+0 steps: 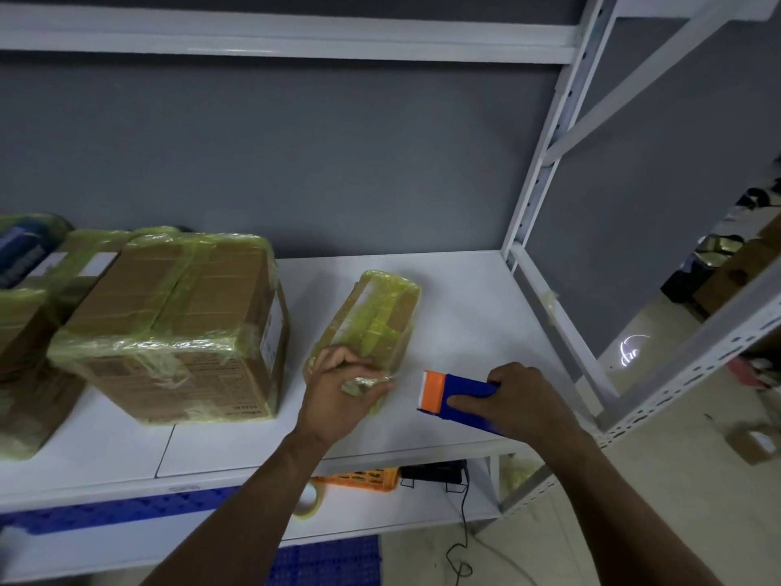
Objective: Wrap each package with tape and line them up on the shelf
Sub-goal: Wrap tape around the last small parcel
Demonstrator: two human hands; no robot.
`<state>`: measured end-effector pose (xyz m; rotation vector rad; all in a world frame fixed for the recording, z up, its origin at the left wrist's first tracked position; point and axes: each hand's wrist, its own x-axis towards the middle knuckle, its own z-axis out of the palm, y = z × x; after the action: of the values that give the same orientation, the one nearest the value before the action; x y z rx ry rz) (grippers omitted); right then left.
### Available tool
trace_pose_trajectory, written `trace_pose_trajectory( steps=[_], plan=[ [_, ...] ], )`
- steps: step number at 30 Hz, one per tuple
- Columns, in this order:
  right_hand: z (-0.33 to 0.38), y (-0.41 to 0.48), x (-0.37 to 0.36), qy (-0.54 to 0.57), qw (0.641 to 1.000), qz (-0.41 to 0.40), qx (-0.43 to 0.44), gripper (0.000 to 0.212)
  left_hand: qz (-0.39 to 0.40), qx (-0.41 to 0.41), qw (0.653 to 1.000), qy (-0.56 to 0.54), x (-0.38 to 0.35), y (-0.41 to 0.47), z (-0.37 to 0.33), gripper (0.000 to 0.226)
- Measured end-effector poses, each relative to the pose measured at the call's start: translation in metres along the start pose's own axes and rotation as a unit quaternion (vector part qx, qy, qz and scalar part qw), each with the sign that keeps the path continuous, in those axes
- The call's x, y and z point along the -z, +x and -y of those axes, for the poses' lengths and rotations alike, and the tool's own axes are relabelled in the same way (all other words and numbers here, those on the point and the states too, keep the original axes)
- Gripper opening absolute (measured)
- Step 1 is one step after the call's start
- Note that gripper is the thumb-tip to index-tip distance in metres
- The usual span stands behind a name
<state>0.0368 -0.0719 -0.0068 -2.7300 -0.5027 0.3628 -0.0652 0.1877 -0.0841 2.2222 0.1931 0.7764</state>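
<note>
Package (370, 315), small, wrapped in yellowish tape, lies on the white shelf (465, 289), right of centre, long side running away from the person. Left hand (340, 389) grips its near end, fingers curled over crumpled tape there. Right hand (522, 399) closes around a blue dispenser (458, 393) with an orange head, held just right of the package and apart from it; the head points toward the left hand.

Big box (181, 323), also taped, stands close on the left of the package, with a gap between them. More wrapped boxes (29, 327) crowd the far left of the shelf. Rack post (545, 162) rises at the back right corner.

Lower shelf: tape roll (307, 503), partly hidden by the left forearm, an orange tray (365, 480), and a black item (435, 470) with a cable (462, 539) trailing to the floor. Blue mat (325, 560) lies below.
</note>
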Motion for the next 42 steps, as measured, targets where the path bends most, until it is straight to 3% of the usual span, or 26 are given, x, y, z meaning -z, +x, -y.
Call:
trace_pose_trajectory(
  steps=[5,13,25,42],
  plan=[
    [0.014,0.018,-0.021,-0.010,1.000,-0.004,0.011,0.059,0.002,0.029,0.999,0.013,-0.001,-0.002,0.003,0.039],
    [0.032,0.033,-0.046,-0.024,1.000,0.013,0.013,0.061,-0.008,0.016,0.985,0.174,-0.004,-0.001,-0.004,0.065],
    [0.040,0.032,-0.064,-0.041,0.999,-0.026,0.017,0.060,-0.032,0.034,0.981,0.190,-0.012,-0.002,-0.001,0.054],
    [0.025,0.014,-0.079,-0.025,0.985,-0.155,0.075,0.057,-0.038,0.079,0.977,0.192,-0.008,-0.006,-0.033,0.051]
  ],
)
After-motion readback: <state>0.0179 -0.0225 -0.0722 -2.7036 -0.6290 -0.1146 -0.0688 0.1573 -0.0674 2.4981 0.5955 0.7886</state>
